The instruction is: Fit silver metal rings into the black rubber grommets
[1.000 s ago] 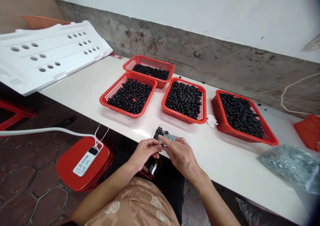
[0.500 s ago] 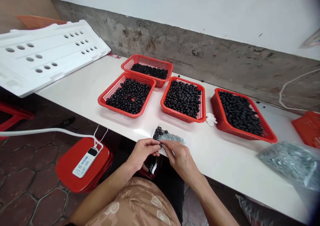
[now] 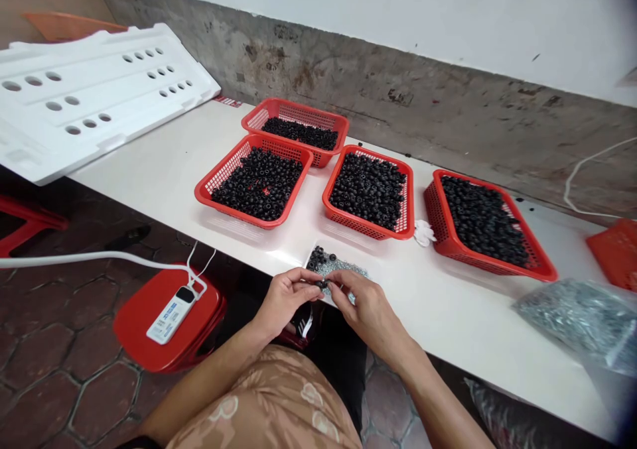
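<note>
My left hand (image 3: 287, 298) is closed in a pinch at the table's front edge, with a small black part (image 3: 322, 284) between its fingertips. Fingertips of my right hand (image 3: 362, 303) meet the same spot, pinched on something too small to make out. Just beyond the hands lies a white tray (image 3: 307, 261) with black pieces (image 3: 318, 258) at its left and small shiny metal pieces (image 3: 348, 269) at its right. My hands partly cover the tray's near side.
Four red baskets of black pieces, one of them (image 3: 368, 232) nearest the tray, stand on the white table (image 3: 149, 164). A bag of metal pieces (image 3: 577, 320) lies right, a white foam panel (image 3: 114, 84) left. A power strip (image 3: 172, 315) rests on a red stool (image 3: 134, 326).
The camera view has shifted slightly. My fingertips are a little farther apart, and the black part between them shows more clearly.
</note>
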Demonstrator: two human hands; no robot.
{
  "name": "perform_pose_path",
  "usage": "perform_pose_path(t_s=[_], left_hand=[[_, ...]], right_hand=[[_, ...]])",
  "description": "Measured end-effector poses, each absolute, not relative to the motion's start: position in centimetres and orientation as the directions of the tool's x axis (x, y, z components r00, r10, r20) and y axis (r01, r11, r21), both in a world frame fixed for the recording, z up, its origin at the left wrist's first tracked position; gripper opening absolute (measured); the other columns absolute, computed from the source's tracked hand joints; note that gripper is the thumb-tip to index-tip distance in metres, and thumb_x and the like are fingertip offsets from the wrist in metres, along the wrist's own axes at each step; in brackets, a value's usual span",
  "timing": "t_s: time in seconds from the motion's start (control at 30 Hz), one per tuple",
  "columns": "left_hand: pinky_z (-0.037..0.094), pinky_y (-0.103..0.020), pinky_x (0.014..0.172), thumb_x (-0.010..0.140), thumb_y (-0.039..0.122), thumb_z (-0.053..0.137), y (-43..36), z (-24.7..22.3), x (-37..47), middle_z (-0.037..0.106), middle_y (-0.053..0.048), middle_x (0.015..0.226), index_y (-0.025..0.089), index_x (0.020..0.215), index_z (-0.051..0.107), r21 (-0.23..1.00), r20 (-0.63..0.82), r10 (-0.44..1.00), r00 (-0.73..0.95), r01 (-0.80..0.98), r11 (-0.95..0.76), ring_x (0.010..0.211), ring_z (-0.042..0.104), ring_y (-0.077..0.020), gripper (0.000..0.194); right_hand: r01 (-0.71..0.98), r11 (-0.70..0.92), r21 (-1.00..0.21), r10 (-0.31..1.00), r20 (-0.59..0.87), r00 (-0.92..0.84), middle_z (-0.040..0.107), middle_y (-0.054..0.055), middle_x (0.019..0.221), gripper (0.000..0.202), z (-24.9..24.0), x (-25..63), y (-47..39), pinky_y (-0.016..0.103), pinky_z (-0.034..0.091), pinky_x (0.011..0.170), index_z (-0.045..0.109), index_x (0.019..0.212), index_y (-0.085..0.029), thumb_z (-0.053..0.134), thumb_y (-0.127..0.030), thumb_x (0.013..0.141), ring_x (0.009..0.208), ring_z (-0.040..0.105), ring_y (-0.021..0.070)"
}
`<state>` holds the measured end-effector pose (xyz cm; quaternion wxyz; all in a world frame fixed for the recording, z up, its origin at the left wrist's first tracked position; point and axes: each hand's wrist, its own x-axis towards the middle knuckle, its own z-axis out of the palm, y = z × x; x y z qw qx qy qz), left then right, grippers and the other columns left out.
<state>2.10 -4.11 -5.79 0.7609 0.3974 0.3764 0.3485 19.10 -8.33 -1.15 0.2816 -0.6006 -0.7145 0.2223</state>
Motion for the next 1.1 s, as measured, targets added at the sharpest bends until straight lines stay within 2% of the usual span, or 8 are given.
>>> perform_pose_path(t_s=[0.2, 0.37, 0.7, 0.9, 1.1], left_hand=[[0.053, -0.024, 0.058, 0.075, 0.028, 0.077, -4.5, -5.4, 1.9, 0.074, -0.004, 0.076, 0.014, 0.098, 0.07, 0.882, -0.296, 0.825, 0.482, -0.193, 0.429, 0.065, 0.069, -0.0169, 0.027], [0.054, -0.024, 0.053, 0.076, 0.03, 0.076, -4.8, -5.3, 2.1, 0.074, -0.004, 0.075, 0.014, 0.095, 0.069, 0.9, -0.274, 0.852, 0.445, -0.194, 0.391, 0.055, 0.067, -0.0148, 0.026], [0.054, -0.022, 0.052, 0.073, 0.036, 0.079, -5.7, -5.9, 2.7, 0.071, -0.001, 0.067, 0.015, 0.092, 0.067, 0.887, -0.28, 0.893, 0.354, -0.26, 0.381, 0.056, 0.066, -0.014, 0.031], [0.053, -0.023, 0.059, 0.065, 0.032, 0.086, -5.2, -5.7, 2.7, 0.07, -0.001, 0.07, 0.013, 0.088, 0.07, 0.808, -0.366, 0.873, 0.321, -0.355, 0.469, 0.065, 0.064, -0.0137, 0.034], [0.049, -0.023, 0.068, 0.058, 0.031, 0.091, -4.5, -6.1, 2.6, 0.07, -0.002, 0.076, 0.012, 0.083, 0.072, 0.737, -0.391, 0.859, 0.33, -0.447, 0.507, 0.068, 0.062, -0.0114, 0.037]], right_hand=[[0.762, 0.17, -0.626, 0.984, 0.072, -0.16, 0.068, 0.005, 0.083, 0.012, -0.8, 18.7, -8.1, 0.028, 0.044, 0.063, 0.062, 0.093, -0.017, 0.05, -0.013, 0.092, 0.071, 0.062, 0.0178], [0.792, 0.155, -0.591, 0.987, 0.052, -0.154, 0.067, 0.005, 0.081, 0.012, -0.6, 18.3, -8.0, 0.028, 0.042, 0.062, 0.06, 0.091, -0.018, 0.049, -0.014, 0.092, 0.068, 0.061, 0.0177], [0.845, 0.166, -0.509, 0.986, 0.058, -0.159, 0.069, 0.006, 0.082, 0.012, -1.6, 17.9, -7.6, 0.028, 0.044, 0.063, 0.06, 0.089, -0.017, 0.049, -0.015, 0.093, 0.071, 0.065, 0.0184], [0.829, 0.301, -0.471, 0.94, 0.292, -0.175, 0.07, 0.008, 0.085, 0.02, -2.5, 17.1, -8.2, 0.034, 0.049, 0.073, 0.062, 0.106, -0.016, 0.045, -0.015, 0.096, 0.076, 0.067, 0.0204], [0.921, 0.326, -0.212, 0.874, 0.44, -0.208, 0.067, 0.007, 0.082, 0.028, -3.4, 15.9, -8.7, 0.039, 0.043, 0.077, 0.057, 0.121, -0.01, 0.046, -0.015, 0.095, 0.073, 0.064, 0.0215]])
